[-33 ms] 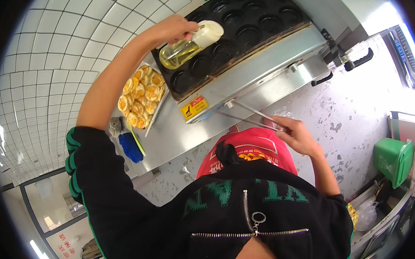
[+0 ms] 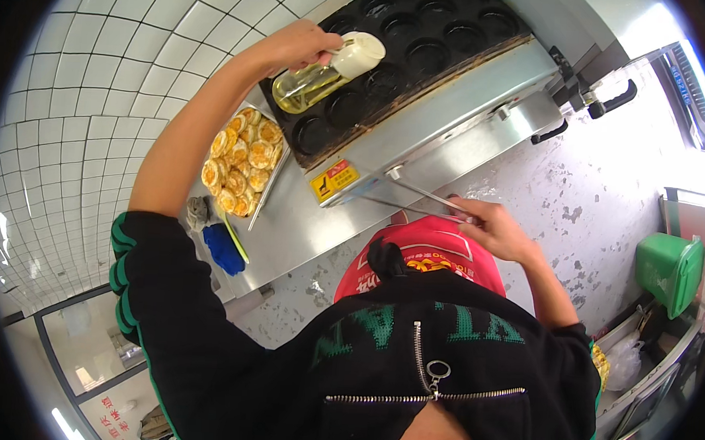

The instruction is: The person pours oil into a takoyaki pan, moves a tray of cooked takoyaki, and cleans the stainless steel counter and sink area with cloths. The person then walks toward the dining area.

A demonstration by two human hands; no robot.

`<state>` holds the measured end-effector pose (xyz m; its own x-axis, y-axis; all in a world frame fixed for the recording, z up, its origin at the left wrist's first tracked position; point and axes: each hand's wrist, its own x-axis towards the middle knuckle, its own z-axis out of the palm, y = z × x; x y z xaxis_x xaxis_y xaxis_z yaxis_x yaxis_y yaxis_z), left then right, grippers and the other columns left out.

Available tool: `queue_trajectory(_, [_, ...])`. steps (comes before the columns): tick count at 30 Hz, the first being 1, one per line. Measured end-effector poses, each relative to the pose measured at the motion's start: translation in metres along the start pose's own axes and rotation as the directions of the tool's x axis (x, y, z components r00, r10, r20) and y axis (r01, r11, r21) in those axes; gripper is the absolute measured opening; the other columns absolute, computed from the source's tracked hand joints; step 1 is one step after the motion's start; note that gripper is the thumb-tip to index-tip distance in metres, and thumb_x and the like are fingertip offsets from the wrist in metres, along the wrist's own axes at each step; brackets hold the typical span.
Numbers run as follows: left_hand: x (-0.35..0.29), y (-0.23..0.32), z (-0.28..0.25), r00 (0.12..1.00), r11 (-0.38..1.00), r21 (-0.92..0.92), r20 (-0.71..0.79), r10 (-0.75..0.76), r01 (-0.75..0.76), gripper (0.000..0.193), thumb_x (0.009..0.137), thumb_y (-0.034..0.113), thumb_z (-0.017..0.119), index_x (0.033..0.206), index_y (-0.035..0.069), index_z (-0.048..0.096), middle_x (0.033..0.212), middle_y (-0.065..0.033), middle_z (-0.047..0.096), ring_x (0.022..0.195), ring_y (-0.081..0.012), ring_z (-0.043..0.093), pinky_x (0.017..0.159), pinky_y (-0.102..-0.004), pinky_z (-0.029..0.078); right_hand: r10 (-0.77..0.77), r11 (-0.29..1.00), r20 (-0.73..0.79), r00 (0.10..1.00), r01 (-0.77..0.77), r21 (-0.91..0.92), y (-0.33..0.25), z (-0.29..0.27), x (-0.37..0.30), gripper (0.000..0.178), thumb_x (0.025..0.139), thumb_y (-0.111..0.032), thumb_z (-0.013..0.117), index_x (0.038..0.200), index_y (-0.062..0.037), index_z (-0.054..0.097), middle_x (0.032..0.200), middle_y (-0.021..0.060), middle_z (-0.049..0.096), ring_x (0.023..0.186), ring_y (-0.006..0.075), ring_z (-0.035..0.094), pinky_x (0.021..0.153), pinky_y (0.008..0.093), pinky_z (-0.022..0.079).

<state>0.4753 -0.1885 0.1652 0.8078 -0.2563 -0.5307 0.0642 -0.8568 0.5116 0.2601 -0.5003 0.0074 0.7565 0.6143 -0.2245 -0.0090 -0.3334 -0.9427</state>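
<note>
My left hand [image 2: 304,45] is closed round the handle of a clear oil bottle [image 2: 305,88] with a white top. Yellow oil shows inside, and the bottle lies tilted above the near left part of a black griddle [image 2: 408,25] with round moulds. Whether oil is running out cannot be made out. In front of the griddle's steel casing [image 2: 445,117], my right hand [image 2: 497,229] grips long, thin metal tongs [image 2: 429,194]. Their two arms stand apart and point left toward the casing. No food is between them.
Left of the griddle, a metal tray [image 2: 271,185] holds several browned round cakes [image 2: 244,154]. A blue cloth [image 2: 223,249] and a grey cloth [image 2: 197,212] lie beside it on the steel counter [image 2: 288,232]. Black handles [image 2: 612,100] jut out at the right. A green bin [image 2: 669,272] stands farther right.
My left hand and the bottle have shifted very slightly to the right. My right hand has moved a little left, with the tongs still in it.
</note>
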Motion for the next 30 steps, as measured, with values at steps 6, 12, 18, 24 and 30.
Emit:
queue_trajectory(6, [-0.038,-0.063,-0.014,0.988,0.981,-0.120,-0.017,0.153,-0.154,0.047,0.088,0.047,0.044,0.060,0.009,0.052,0.045,0.0090,0.022,0.040,-0.0042,0.021,0.040,-0.0200,0.018,-0.159,0.985,-0.005,0.987,0.159,0.067,-0.021,0.176,0.081,0.044,0.081,-0.009,0.054,0.122,0.0021,0.044,0.088,0.0204,0.059,0.081,0.0330,0.058,0.074,0.0383,0.046])
queue_trajectory(12, [-0.072,-0.108,-0.029,0.959,0.806,-0.570,0.100,0.264,-0.162,0.050,0.094,0.045,0.029,0.065,0.008,0.046,0.048,0.0047,0.025,0.042,-0.0090,0.025,0.040,-0.0225,0.022,-0.108,0.991,-0.063,0.992,0.112,0.073,-0.029,0.307,0.151,0.056,0.077,-0.004,0.053,0.128,0.0060,0.032,0.087,0.0222,0.055,0.082,0.0364,0.055,0.077,0.0403,0.044])
queue_trajectory(18, [-0.103,-0.144,-0.018,0.921,0.706,-0.649,0.021,0.389,-0.284,0.034,0.094,0.031,0.033,0.081,0.006,0.052,0.057,0.0049,0.037,0.053,-0.0088,0.037,0.057,-0.0237,0.035,0.071,0.995,-0.235,0.969,-0.051,0.091,-0.013,0.368,0.191,0.064,0.075,-0.001,0.052,0.131,0.0072,0.023,0.100,0.0285,0.048,0.092,0.0414,0.051,0.082,0.0420,0.043])
queue_trajectory(24, [-0.119,-0.162,0.000,0.894,0.579,-0.752,-0.032,0.447,-0.316,0.028,0.093,0.021,0.036,0.090,0.000,0.053,0.064,0.0014,0.042,0.061,-0.0107,0.041,0.063,-0.0259,0.037,0.056,0.988,-0.329,0.943,-0.099,-0.115,-0.025,0.386,0.228,0.071,0.076,-0.010,0.058,0.132,0.0091,0.018,0.119,0.0350,0.034,0.104,0.0426,0.046,0.088,0.0400,0.041])
queue_trajectory(30, [-0.153,-0.174,0.025,0.877,0.442,-0.814,-0.160,0.453,-0.377,0.019,0.091,0.011,0.042,0.100,-0.002,0.052,0.078,-0.0016,0.050,0.071,-0.0105,0.047,0.071,-0.0237,0.040,-0.042,0.982,-0.224,0.974,0.081,0.171,-0.105,0.312,0.157,0.027,0.085,-0.017,0.055,0.102,0.0024,0.060,0.096,0.0186,0.062,0.092,0.0254,0.060,0.082,0.0342,0.047])
